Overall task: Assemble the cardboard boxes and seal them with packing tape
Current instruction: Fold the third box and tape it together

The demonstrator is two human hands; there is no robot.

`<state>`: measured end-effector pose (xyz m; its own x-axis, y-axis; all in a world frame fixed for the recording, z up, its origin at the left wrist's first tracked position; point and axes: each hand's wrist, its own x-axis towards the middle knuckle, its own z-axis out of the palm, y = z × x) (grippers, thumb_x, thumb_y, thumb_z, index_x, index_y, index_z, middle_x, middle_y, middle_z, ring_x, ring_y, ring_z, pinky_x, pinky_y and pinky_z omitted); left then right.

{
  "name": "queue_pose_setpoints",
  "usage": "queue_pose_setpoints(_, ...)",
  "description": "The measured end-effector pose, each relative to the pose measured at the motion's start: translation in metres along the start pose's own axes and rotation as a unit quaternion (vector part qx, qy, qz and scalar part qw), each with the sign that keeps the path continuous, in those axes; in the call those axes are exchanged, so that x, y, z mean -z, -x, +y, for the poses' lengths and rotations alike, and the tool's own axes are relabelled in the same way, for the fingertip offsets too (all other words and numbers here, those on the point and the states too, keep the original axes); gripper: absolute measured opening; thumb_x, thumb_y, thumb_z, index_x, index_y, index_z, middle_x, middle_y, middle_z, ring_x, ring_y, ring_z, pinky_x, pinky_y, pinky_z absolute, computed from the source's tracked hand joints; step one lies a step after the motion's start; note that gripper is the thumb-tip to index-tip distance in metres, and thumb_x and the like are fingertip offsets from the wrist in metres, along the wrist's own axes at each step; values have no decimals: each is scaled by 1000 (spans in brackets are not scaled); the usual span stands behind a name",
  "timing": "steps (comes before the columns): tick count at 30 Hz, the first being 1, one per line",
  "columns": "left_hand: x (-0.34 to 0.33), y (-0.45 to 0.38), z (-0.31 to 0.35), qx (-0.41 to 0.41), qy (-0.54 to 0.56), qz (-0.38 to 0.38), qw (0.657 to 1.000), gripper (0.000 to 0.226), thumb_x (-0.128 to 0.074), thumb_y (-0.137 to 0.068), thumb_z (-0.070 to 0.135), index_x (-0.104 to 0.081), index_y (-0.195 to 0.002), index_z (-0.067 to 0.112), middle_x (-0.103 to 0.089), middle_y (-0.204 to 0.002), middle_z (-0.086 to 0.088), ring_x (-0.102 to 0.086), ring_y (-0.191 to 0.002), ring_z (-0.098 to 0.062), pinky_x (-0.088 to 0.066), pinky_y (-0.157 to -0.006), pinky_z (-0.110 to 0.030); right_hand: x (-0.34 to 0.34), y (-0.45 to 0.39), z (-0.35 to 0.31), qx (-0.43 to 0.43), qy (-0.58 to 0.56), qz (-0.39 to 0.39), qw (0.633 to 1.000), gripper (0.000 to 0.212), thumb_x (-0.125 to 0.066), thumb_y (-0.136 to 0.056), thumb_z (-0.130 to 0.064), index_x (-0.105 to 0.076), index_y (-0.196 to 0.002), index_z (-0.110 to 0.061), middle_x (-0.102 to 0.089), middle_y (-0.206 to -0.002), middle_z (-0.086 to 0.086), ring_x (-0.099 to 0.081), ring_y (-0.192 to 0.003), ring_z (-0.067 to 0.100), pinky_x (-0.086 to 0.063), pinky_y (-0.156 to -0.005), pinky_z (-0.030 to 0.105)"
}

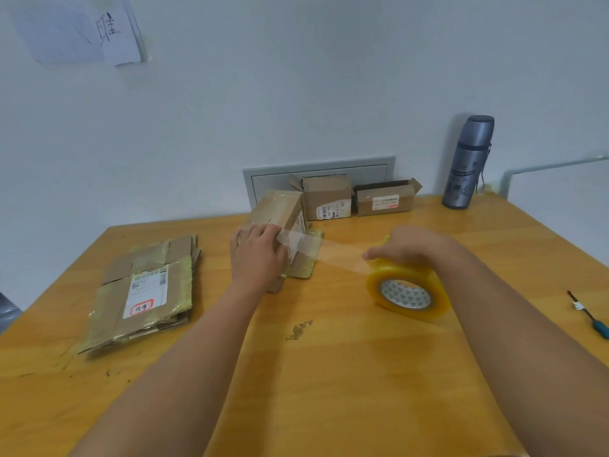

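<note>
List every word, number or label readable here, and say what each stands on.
"507 960", roughly: white label on the open brown cardboard box at the wall.
Red-framed stamp on the flattened cardboard stack's white label: blurred.
Handwritten character on the white wall paper: unclear.
Label on the right open carton: too small.

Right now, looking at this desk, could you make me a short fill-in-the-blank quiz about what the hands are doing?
1. The left hand presses on a cardboard ____.
2. The right hand grips a roll of packing ____.
3. A strip of clear tape stretches from the roll to the ____.
4. The grey flask stands at the table's far ____ corner.

Missing words: box; tape; box; right
</note>
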<state>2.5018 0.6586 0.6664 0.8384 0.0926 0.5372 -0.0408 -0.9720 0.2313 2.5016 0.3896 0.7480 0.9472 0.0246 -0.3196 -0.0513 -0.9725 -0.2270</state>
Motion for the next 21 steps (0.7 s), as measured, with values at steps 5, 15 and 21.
queue_pose_setpoints(5,-5,1,0,-5,10,19,1000,27,-60,-92,34,-63,-118,26,-62,-124,4,-49,-125,-19,-16,-117,-40,7,-10,-26,89,40,198,975,51,-62,-91,-50,-49,-129,-18,-65,-114,5,-61,-100,23,-53,-78,39)
queue_pose_setpoints(15,-10,1,-6,-26,-4,31,999,28,-60,-92,38,-62,-117,28,-62,-122,5,-49,-124,-20,-20,-116,-38,-20,-50,-85,243,-370,138,886,16,-55,-99,-30,-60,-108,-18,-73,-74,0,-70,-67,7,-54,-70,30)
queue_pose_setpoints(21,-17,3,-7,-46,-21,59,997,25,-62,-90,36,-64,-112,25,-64,-118,3,-52,-120,-22,-20,-113,-34,11,-54,-94,256,-444,117,851,10,-54,-99,-16,-63,-100,-11,-75,-75,6,-73,-75,21,-59,-71,29)
